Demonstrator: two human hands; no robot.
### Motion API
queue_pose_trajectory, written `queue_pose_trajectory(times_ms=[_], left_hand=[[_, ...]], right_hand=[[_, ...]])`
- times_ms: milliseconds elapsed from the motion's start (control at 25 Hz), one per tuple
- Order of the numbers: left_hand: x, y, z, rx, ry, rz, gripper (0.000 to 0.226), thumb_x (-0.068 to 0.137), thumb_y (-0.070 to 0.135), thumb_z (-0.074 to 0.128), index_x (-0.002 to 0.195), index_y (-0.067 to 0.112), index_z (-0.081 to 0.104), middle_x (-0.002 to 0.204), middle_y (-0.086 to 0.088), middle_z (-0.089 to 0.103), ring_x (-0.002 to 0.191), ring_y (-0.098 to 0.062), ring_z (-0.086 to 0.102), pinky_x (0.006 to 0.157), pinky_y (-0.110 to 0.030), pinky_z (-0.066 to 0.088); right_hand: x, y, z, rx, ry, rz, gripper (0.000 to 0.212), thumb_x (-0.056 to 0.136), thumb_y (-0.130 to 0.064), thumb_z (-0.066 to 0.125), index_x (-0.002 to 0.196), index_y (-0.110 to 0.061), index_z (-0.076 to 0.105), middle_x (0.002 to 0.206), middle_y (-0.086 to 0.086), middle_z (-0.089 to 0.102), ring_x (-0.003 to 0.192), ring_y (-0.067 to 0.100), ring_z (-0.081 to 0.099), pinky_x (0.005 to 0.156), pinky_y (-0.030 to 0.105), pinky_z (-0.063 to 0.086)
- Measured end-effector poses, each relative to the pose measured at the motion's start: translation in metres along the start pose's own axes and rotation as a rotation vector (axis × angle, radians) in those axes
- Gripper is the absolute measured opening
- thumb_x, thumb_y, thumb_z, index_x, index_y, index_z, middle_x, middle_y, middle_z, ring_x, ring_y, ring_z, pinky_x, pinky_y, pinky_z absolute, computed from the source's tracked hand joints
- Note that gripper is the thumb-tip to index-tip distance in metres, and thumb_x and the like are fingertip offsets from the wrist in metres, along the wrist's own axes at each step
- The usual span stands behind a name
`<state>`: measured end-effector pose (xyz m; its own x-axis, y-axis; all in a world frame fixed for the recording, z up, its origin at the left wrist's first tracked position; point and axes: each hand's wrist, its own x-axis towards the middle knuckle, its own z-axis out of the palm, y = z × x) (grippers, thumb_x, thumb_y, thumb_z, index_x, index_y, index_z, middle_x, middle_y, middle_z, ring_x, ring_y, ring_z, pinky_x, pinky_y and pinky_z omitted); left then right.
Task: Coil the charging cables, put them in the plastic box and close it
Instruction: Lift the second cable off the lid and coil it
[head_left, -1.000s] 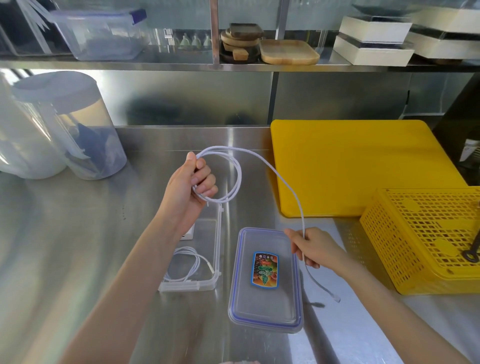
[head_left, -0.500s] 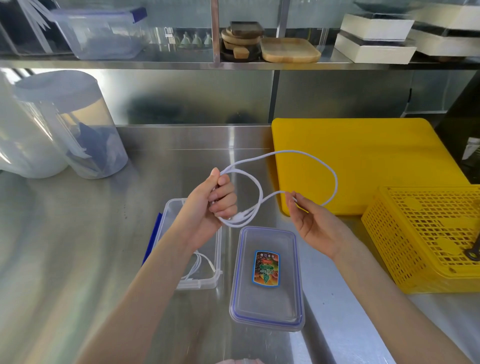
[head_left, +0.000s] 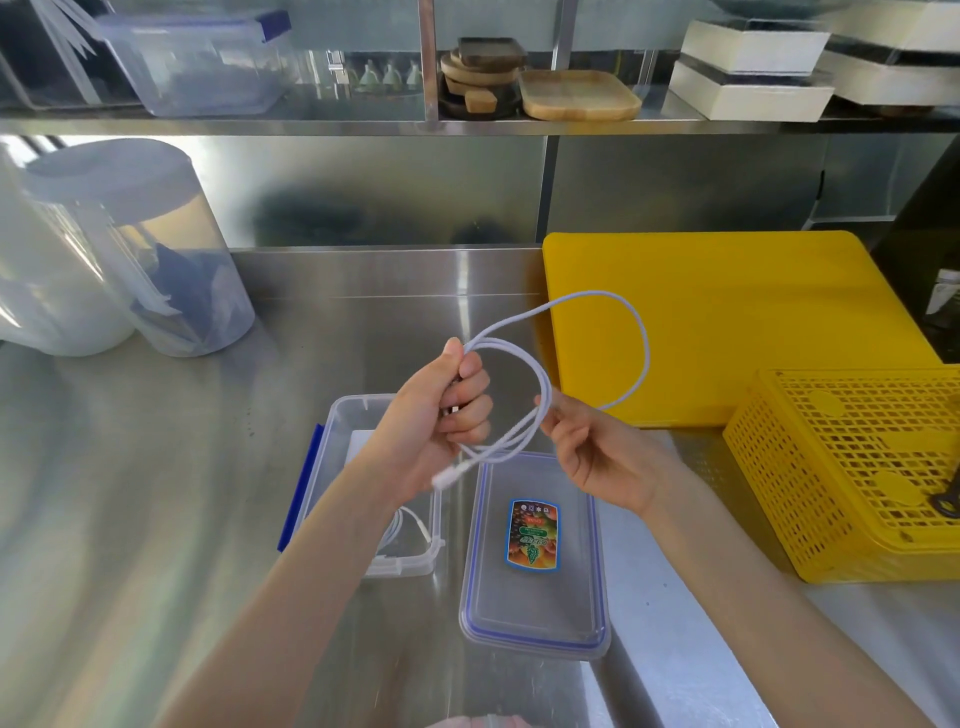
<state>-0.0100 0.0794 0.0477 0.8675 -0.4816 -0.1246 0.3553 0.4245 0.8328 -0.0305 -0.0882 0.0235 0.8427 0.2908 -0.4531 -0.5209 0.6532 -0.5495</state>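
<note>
White cable (head_left: 644, 343) | left hand (head_left: 441, 415) grips coil | right hand (head_left: 597, 457) pinches loop

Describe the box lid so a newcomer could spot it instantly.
On the steel counter, in front of the yellow cutting board, two clear plastic pieces lie side by side. The lid is the flat right one, beside the deeper box. It alone has a blue-lined rim and a colourful sticker.

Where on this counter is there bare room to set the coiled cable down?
Bare steel counter lies left of the open plastic box, below the clear canisters. The yellow board is bare too. Crowded: box, lid and yellow basket to the right.
</note>
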Motion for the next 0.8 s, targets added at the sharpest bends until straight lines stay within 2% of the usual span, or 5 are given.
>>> queue_pose_trajectory(times_ms=[360, 440, 520, 640, 800], left_hand=[[0.008, -0.01, -0.001, 0.239, 0.208, 0.215, 0.036, 0.1, 0.027, 0.024, 0.068, 0.015, 0.038, 0.043, 0.011, 0.032, 0.036, -0.002, 0.028, 0.039, -0.013, 0.03], [0.01, -0.011, -0.003, 0.258, 0.233, 0.226, 0.037, 0.1, 0.027, 0.023, 0.068, 0.015, 0.036, 0.043, 0.01, 0.032, 0.037, -0.003, 0.028, 0.041, -0.013, 0.031], [0.011, -0.015, -0.002, 0.286, 0.243, 0.233, 0.036, 0.1, 0.027, 0.023, 0.068, 0.015, 0.036, 0.043, 0.01, 0.032, 0.038, -0.004, 0.028, 0.042, -0.014, 0.031], [0.014, -0.016, -0.004, 0.259, 0.237, 0.25, 0.036, 0.1, 0.026, 0.023, 0.067, 0.016, 0.036, 0.043, 0.011, 0.032, 0.038, -0.004, 0.028, 0.042, -0.015, 0.029], [0.023, -0.001, -0.017, 0.132, 0.289, 0.284, 0.038, 0.1, 0.027, 0.024, 0.065, 0.016, 0.036, 0.04, 0.011, 0.031, 0.034, -0.003, 0.025, 0.037, -0.013, 0.027]], right_hand=[[-0.002, 0.017, 0.027, -0.296, -0.097, -0.041, 0.033, 0.092, -0.041, 0.04, 0.09, -0.013, 0.057, 0.057, -0.004, 0.052, 0.071, 0.012, 0.053, 0.08, 0.031, 0.049], [-0.002, 0.021, 0.029, -0.452, -0.051, -0.138, 0.004, 0.089, -0.017, 0.052, 0.089, -0.013, 0.054, 0.067, -0.001, 0.059, 0.075, 0.012, 0.062, 0.077, 0.028, 0.056], [-0.001, 0.024, 0.026, -0.551, 0.004, -0.17, 0.016, 0.085, -0.001, 0.055, 0.095, -0.014, 0.052, 0.078, 0.002, 0.06, 0.074, 0.012, 0.065, 0.065, 0.023, 0.058], [-0.004, 0.026, 0.023, -0.669, -0.005, -0.134, 0.019, 0.09, -0.004, 0.049, 0.107, -0.01, 0.055, 0.092, 0.004, 0.06, 0.072, 0.01, 0.059, 0.05, 0.016, 0.049], [-0.006, 0.024, 0.015, -0.719, -0.038, -0.18, 0.028, 0.094, -0.005, 0.039, 0.102, -0.019, 0.062, 0.071, -0.005, 0.064, 0.049, 0.004, 0.037, 0.047, 0.014, 0.03]])
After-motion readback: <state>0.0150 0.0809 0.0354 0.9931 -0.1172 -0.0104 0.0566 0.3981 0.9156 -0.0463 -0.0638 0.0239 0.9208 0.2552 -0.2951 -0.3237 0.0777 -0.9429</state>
